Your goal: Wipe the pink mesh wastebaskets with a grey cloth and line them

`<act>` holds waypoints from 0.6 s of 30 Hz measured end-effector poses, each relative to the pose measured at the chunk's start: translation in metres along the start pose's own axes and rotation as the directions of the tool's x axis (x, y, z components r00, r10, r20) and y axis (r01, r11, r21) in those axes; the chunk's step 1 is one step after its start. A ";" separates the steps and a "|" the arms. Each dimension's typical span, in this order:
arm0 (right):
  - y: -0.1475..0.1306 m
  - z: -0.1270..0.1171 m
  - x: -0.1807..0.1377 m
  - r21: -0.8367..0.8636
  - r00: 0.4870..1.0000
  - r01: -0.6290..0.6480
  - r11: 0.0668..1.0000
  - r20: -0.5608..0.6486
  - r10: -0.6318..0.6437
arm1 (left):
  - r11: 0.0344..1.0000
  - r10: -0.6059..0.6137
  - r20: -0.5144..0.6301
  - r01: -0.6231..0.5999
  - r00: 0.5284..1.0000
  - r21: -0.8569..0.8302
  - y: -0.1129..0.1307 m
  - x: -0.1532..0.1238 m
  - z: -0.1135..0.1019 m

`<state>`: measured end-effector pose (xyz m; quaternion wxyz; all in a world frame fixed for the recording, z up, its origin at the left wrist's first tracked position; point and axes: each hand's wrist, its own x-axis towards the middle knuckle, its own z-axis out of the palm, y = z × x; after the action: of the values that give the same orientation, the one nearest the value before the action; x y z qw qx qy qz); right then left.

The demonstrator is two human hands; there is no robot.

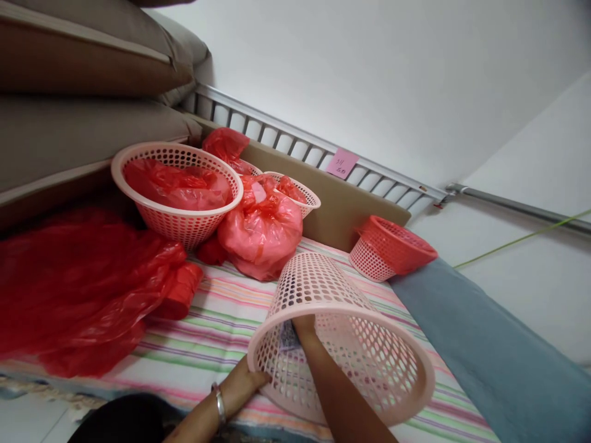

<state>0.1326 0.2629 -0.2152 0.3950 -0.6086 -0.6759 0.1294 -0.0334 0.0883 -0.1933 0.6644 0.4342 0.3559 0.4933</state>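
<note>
A pale pink perforated plastic basket (pixel 339 309) lies tipped on its side on a striped cloth, its wide mouth facing me. My left hand (pixel 245 381), with a silver bangle on the wrist, is closed on the left side of the rim, thumb over the edge. Reaching through the mouth, my right hand (pixel 303 325) is inside near the left wall, holding a grey-blue patterned cloth (pixel 289 337) against it. The wall partly hides the right fingers.
Crumpled red plastic bags (pixel 83 289) spread at the left. Behind stand a basket (pixel 178 212) with red plastic inside, a stuffed red bag (pixel 263 231) and another basket (pixel 311 195). A basket wrapped in red plastic (pixel 392 246) sits back right, by a board (pixel 332 200) and railing (pixel 277 132).
</note>
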 end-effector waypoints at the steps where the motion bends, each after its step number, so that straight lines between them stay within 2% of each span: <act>1: 0.001 0.000 -0.001 -0.010 1.000 -0.003 1.000 0.002 0.003 | 1.000 0.001 0.007 -0.001 1.000 -0.002 0.001 -0.001 -0.001; 5: -0.002 -0.005 -0.007 -0.054 1.000 -0.003 0.999 0.029 0.004 | 0.997 0.081 0.010 -0.081 0.997 -0.013 0.008 -0.001 -0.008; 10: -0.026 -0.009 -0.021 -0.086 0.996 0.044 0.995 0.086 -0.036 | 0.990 0.136 -0.032 -0.135 0.990 0.038 0.014 0.002 -0.015; 14: -0.041 -0.017 -0.067 -0.072 0.985 0.108 0.992 0.142 -0.097 | 0.986 0.148 -0.015 -0.146 0.989 0.084 0.010 0.003 -0.016; 18: -0.039 -0.032 -0.129 -0.043 0.952 0.220 0.974 0.227 -0.205 | 0.984 0.164 -0.045 -0.161 0.985 0.071 0.004 0.004 -0.017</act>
<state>0.1197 0.1245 -0.2168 0.3080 -0.5272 -0.7812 0.1300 -0.0493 0.0968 -0.1962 0.5978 0.4711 0.3523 0.5446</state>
